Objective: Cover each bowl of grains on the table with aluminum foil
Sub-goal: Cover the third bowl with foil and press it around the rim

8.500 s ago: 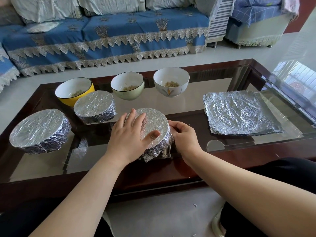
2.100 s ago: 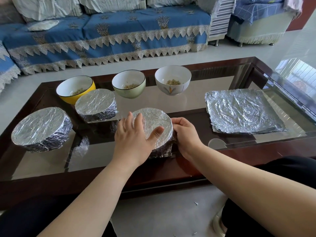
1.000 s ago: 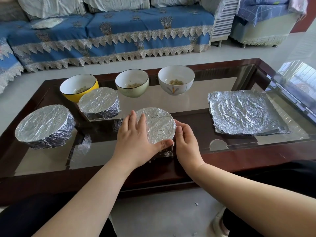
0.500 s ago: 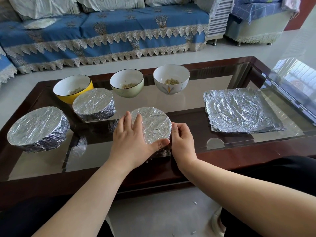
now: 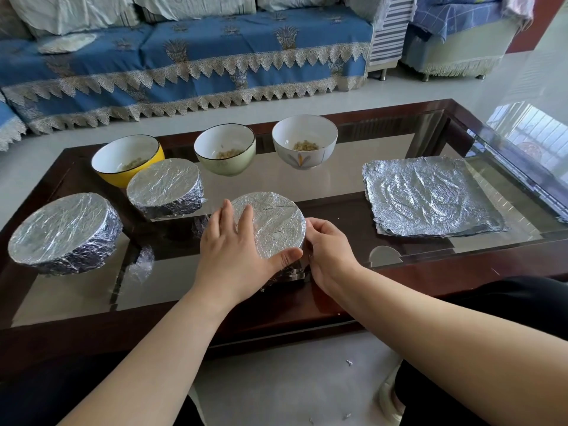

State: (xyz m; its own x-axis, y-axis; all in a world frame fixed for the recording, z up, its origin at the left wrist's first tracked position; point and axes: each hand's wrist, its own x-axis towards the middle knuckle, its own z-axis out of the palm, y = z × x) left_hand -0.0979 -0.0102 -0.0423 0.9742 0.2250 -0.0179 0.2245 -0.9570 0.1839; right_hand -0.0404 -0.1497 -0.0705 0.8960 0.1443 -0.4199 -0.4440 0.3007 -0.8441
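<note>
- Foil already lies taut over the nearest bowl [image 5: 270, 224], which sits at the front edge of the glass bench [image 5: 338, 186]; the job in hand, as I judge it, is crimping the skirt tight under the rim.
- The left hand [image 5: 236, 256] rests flat on the lid, fingers straight and thumb along the near rim; light pressure is best here, since a heavy palm would dent or tear the sheet.
- The right hand [image 5: 330, 252] curls against the bowl's right side and pinches the foil there; working round the wall in small pinches should close gaps; its fingertips are hidden.
- Further left, two wrapped bowls, the large one [image 5: 63, 230] and the smaller one [image 5: 164, 187], show the finish to match.
- To the right, the spare foil stack [image 5: 430, 196] lies flat, well apart.
- Farthest, the yellow bowl [image 5: 127, 159], green bowl [image 5: 226, 152] and white bowl [image 5: 304, 144] stand uncovered with grains; three remain.
</note>
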